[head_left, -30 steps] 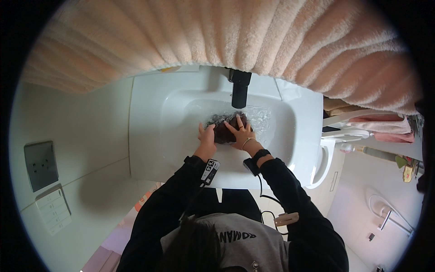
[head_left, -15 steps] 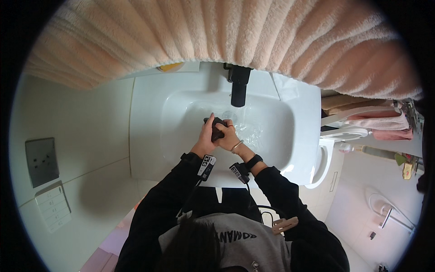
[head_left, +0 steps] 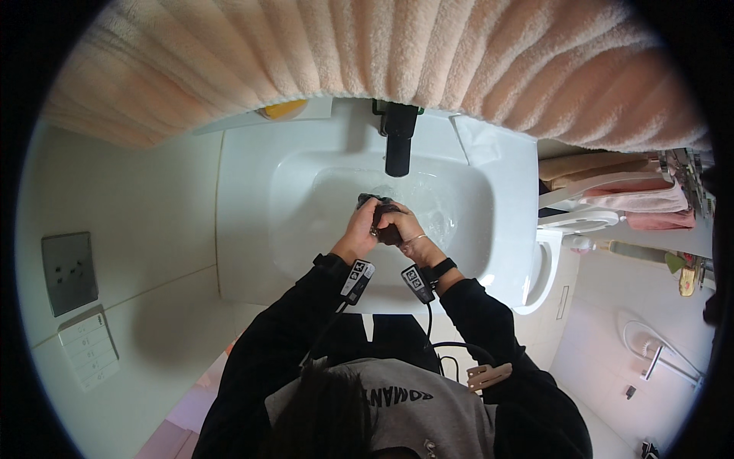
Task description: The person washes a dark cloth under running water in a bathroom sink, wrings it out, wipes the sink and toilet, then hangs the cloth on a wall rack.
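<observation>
Both hands are over a white washbasin (head_left: 256, 252), close together near its middle. Between them is a dark, crumpled bundle (head_left: 388, 233) that looks like wet cloth; its exact kind is hard to make out. My left hand (head_left: 359, 231) grips it from the left side, and my right hand (head_left: 410, 229) has fingers wrapped over it from the right. A black faucet (head_left: 398, 149) reaches out just beyond the hands. Rippling water (head_left: 437, 218) shows in the basin to their right.
A pink plush fabric (head_left: 367, 53) spans the far edge. On the back ledge stands a yellow item (head_left: 283, 109). A wall socket (head_left: 70, 273) is at left. White chair-like furniture (head_left: 544, 271) and hanging towels (head_left: 634, 200) are at right.
Both hands have shifted slightly right with the dark bundle. The bundle is turned and squeezed differently, with more of it showing beyond the fingers.
</observation>
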A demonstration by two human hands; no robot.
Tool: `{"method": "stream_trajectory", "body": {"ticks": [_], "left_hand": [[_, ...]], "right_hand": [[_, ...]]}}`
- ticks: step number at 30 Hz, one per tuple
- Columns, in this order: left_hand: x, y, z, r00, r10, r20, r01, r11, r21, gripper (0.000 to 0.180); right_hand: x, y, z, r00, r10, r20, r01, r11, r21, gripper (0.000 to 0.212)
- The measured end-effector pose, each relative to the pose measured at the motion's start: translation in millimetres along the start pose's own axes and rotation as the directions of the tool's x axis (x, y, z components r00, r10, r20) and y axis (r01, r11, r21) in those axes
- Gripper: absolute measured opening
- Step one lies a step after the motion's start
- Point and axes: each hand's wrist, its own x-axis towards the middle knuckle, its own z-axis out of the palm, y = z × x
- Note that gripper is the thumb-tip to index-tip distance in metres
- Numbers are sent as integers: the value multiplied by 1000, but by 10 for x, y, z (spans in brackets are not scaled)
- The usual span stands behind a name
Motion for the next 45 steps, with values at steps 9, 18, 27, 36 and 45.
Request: {"method": "stream_trajectory", "body": {"ticks": [9, 18, 27, 36, 45], "left_hand": [[9, -128, -27, 996, 2, -93, 1, 1000, 25, 20], [-467, 49, 130, 1000, -11, 22, 3, 934, 358, 44], [-550, 49, -490, 947, 11, -320, 53, 980, 190, 26], [-849, 654, -775, 919, 207, -336, -226, 974, -18, 25], [-614, 227, -972, 878, 405, -256, -329, 897, 294, 22]], "right_hand": [[108, 214, -140, 997, 60, -50, -63, 996, -63, 34], [-142, 133, -289, 988, 146, 40, -146, 989, -9, 55], [-198, -21, -672, 928, -139, -346, 7, 934, -357, 46], [-242, -171, -1348, 923, -219, -317, 191, 975, -118, 24], [164, 214, -1450, 726, -687, -9, 145, 166, -975, 46]]}}
